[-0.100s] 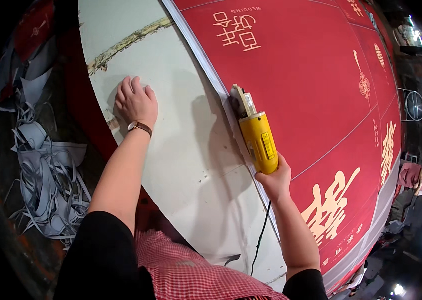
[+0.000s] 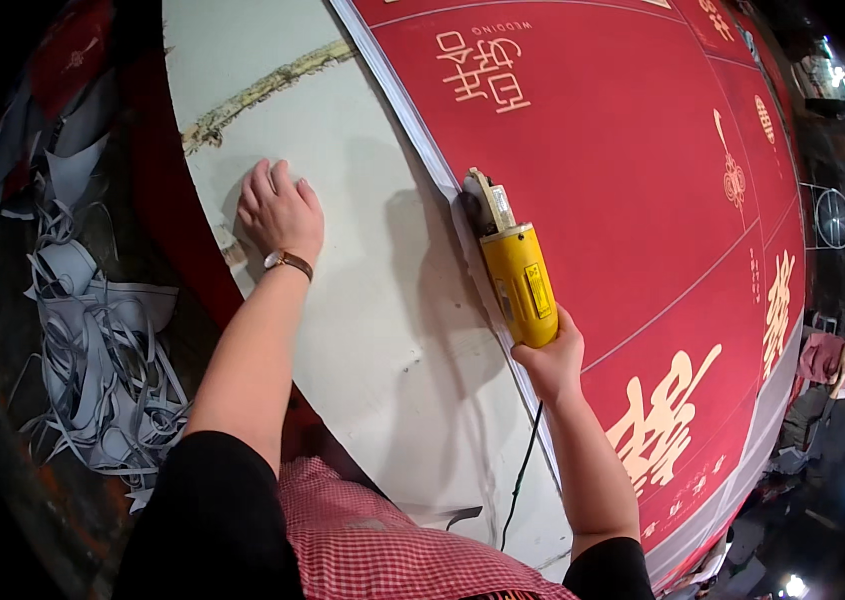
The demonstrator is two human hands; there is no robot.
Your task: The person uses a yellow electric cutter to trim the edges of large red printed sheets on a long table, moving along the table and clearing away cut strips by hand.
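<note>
Where sheets end, fingers grip cutter

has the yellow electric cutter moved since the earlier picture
Yes, slightly: the yellow electric cutter has advanced away from the person, along the edge of the red printed sheets, closer to the upper gold lettering.

At my nine o'clock I see a tangled heap of pale strips; around three, a round caged fan and a person in pink; at four, a bright lamp.
</note>
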